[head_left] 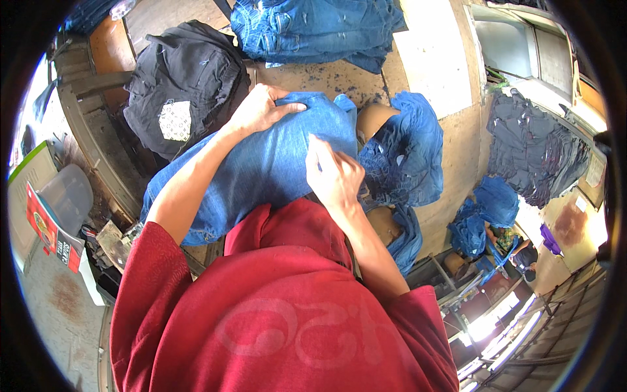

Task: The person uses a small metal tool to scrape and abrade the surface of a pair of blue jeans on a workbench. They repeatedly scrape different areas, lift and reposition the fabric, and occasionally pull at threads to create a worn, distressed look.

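Denim in hand: We have one blue denim garment point(261, 163) in front of the red shirt point(287, 313), seemingly across the lap; a long panel runs from upper right to lower left.
Left hand: We see the left hand point(260, 110) at the garment's upper edge, thumb lying on the cloth; it looks like it is gripping that edge, but the finger undersides are hidden.
Right hand: We mark the right hand point(336, 173) over the denim's right part, fingers curled in, thumb and index close together; can't tell if they pinch cloth, thread or a small tool.
Progress: We judge this piece as mid-handling. Done: it is drawn out lengthwise, its edge under the left hand. Left: it's not yet released or laid on any pile.
Stacks: We note a blue jeans stack point(317, 32) beyond the hands and a dark garment stack point(532, 147) far right; can't tell which are finished.
Loose pieces: We log a black garment point(196, 75) with a pale patterned patch left of the left forearm, a crumpled blue denim piece point(415, 157) just right of the right hand, and a blue heap point(493, 199) well apart, lower right.
Background: We spot a co-worker point(524, 258) near that heap, too small to read, and a purple cloth point(550, 240) beyond.
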Motion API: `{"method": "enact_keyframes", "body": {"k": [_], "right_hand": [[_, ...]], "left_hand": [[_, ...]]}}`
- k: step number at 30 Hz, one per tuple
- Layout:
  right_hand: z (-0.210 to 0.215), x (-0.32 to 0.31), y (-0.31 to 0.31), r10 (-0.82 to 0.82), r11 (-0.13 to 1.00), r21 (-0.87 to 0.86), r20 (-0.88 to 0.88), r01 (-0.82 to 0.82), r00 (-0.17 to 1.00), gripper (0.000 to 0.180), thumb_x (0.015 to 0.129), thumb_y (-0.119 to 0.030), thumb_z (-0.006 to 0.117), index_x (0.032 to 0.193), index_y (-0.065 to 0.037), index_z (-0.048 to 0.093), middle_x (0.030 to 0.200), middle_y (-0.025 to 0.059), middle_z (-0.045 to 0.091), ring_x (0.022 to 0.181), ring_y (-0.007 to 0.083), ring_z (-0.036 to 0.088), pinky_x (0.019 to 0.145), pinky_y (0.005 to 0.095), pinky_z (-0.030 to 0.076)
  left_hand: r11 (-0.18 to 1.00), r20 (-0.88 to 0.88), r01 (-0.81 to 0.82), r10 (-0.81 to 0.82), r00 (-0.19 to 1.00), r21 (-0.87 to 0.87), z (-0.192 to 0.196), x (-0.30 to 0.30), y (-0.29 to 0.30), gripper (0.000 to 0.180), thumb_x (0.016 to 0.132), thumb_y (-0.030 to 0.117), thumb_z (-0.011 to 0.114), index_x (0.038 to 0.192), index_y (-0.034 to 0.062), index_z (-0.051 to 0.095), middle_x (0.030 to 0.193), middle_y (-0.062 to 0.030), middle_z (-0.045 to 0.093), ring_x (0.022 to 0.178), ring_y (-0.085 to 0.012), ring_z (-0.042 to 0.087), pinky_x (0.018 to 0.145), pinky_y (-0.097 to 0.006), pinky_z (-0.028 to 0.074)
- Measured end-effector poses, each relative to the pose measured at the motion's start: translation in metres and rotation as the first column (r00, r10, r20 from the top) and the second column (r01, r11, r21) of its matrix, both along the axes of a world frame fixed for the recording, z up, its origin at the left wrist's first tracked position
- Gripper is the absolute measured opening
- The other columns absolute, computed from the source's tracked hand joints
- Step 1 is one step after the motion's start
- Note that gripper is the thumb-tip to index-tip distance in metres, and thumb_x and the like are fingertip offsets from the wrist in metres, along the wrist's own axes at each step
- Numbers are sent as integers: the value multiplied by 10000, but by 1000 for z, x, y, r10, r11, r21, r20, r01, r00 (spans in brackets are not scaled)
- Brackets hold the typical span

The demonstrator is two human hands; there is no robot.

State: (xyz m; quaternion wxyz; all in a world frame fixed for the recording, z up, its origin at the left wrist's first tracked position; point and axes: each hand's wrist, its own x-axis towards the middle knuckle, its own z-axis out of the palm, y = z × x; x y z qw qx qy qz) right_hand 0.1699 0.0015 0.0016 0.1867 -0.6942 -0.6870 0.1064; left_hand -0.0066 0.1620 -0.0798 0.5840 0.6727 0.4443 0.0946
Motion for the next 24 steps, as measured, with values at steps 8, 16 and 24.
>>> {"method": "enact_keyframes", "body": {"k": [8,16,24], "right_hand": [[-7,-4,6,50,999,-9,75,-50,996,244,889,-157,782,1132,-137,768,669,1,697,564,194,673,559,361,539],[25,6,-45,11,995,-104,15,-10,1000,214,915,-104,782,1128,-109,790,679,46,704,529,205,667,537,347,528],[-11,0,18,47,998,33,65,-49,997,254,904,-149,774,1157,-141,774,666,2,703,533,193,668,544,346,553]], "left_hand": [[999,58,-3,1,998,32,-1,-1,0,438,938,452,843,1085,40,840,863,-205,787,730,-294,758,727,-419,578],[997,53,1,-5,999,77,-11,-1,-3,424,945,438,841,1070,33,840,832,-202,781,696,-244,743,703,-410,571],[998,-18,29,-28,999,60,2,0,2,434,943,451,840,1057,32,840,814,-211,767,682,-250,734,694,-411,566]]}}
